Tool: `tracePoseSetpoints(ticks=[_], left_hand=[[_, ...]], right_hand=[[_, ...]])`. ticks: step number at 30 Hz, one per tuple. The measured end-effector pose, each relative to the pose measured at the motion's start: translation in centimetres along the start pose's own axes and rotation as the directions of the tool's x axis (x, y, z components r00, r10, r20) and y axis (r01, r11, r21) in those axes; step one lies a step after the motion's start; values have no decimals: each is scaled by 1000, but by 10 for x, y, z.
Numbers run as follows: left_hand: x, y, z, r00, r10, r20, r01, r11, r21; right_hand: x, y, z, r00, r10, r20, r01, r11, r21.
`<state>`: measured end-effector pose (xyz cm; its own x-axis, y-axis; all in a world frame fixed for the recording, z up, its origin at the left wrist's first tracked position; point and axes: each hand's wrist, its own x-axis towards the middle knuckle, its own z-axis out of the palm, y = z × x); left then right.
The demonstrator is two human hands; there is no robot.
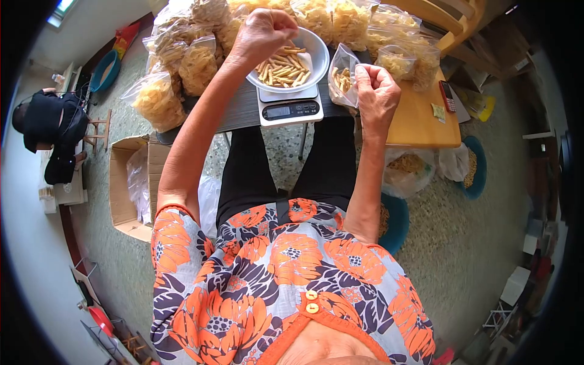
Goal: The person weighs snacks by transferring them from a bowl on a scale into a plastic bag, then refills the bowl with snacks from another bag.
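My left hand [264, 36] is raised over the rim of a white bowl [321, 64], its fingers curled together; whatever they hold, if anything, is hidden. Inside the bowl lie many short tan sticks [283, 72], and the bowl rests on a white digital kitchen scale [292, 112]. With fingers and thumb pinched, my right hand [377, 91] grips the edge of a small clear plastic bag [345, 82]. That bag stands with its mouth open just right of the bowl, with some of the same sticks in it.
Filled clear bags [159, 100] crowd the table's back and left. At right, a wooden table [420, 115] carries more bags and a phone-like device [448, 96]. A cardboard box [131, 188] and blue basins [396, 225] stand on the floor. Another person [52, 125] sits far left.
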<state>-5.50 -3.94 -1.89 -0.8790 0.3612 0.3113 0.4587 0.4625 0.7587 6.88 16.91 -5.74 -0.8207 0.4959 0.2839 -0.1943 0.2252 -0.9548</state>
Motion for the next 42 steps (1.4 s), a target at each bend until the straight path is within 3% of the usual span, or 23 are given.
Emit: tracePoseSetpoints(ticks=[2, 3, 4, 6, 9, 12, 15, 19, 22, 24, 25, 26, 27, 28, 29, 34, 36, 37, 38, 40, 42], left_hand=[[0, -21, 4, 991, 133, -12, -123, 946, 299], [-3, -24, 7, 991, 130, 30, -131, 902, 410], [-5, -23, 10, 995, 68, 78, -97, 879, 466], [-3, -35, 20, 986, 126, 108, -165, 820, 549], [2, -47, 31, 970, 186, 155, -241, 769, 593], [8, -53, 37, 967, 132, 219, -240, 758, 606], [8, -56, 39, 957, 213, 195, -288, 752, 593], [3, -50, 37, 963, 190, 193, -268, 771, 577], [1, -46, 29, 965, 226, 136, -264, 807, 528], [-1, -41, 22, 991, 129, 29, -132, 982, 135], [-2, -36, 19, 1000, -14, 24, 15, 1000, -17], [-4, -32, 15, 1000, -13, 23, 13, 1000, -16], [-6, -31, 10, 970, -209, 128, 244, 866, -436], [-6, -29, 6, 896, -326, 301, 436, 520, -735], [-5, -27, 5, 865, -319, 387, 484, 333, -809], [-21, 0, 15, 851, -291, 437, 504, 221, -835], [-24, 10, 20, 856, -197, 478, 517, 308, -799], [-27, 25, 25, 870, -244, 429, 493, 434, -754], [-31, 38, 26, 888, -242, 390, 456, 559, -692], [-32, 43, 32, 917, -131, 378, 374, 610, -698], [-26, 43, 24, 965, -95, 243, 233, 736, -636]], right_hand=[[0, -1, 0, 1000, -8, 6, 8, 1000, 3], [0, 0, 0, 1000, -13, 7, 13, 1000, 3], [1, 2, 0, 1000, -18, 7, 18, 1000, 4], [0, 2, 0, 1000, -12, 2, 12, 1000, 0], [2, 5, -1, 1000, -9, -10, 9, 1000, 0], [2, 4, -1, 1000, -9, -12, 9, 1000, -4], [2, 5, -1, 1000, -5, -11, 5, 1000, -6], [2, 3, 0, 1000, 9, -11, -9, 1000, -9], [1, 4, -1, 1000, -13, 7, 13, 1000, 0], [2, 7, 0, 1000, -11, 5, 11, 1000, -3], [2, 7, 0, 1000, -8, 7, 8, 1000, -6], [1, 7, 0, 1000, -10, 6, 10, 1000, -5], [0, 5, 0, 1000, 0, 9, 0, 1000, -8], [0, 3, 0, 1000, 7, 12, -7, 1000, -10], [-1, 2, 1, 1000, 1, 13, -1, 1000, -8], [-2, 1, 4, 1000, 9, 27, -9, 1000, 0], [-3, -1, 5, 1000, 18, 13, -18, 1000, -2], [-3, -3, 5, 1000, 25, 12, -25, 1000, -7], [-4, -4, 4, 999, 33, 12, -33, 999, -12], [-3, -2, 3, 999, 37, 13, -37, 999, -4], [-3, -1, 3, 999, 42, 19, -42, 999, 6]])
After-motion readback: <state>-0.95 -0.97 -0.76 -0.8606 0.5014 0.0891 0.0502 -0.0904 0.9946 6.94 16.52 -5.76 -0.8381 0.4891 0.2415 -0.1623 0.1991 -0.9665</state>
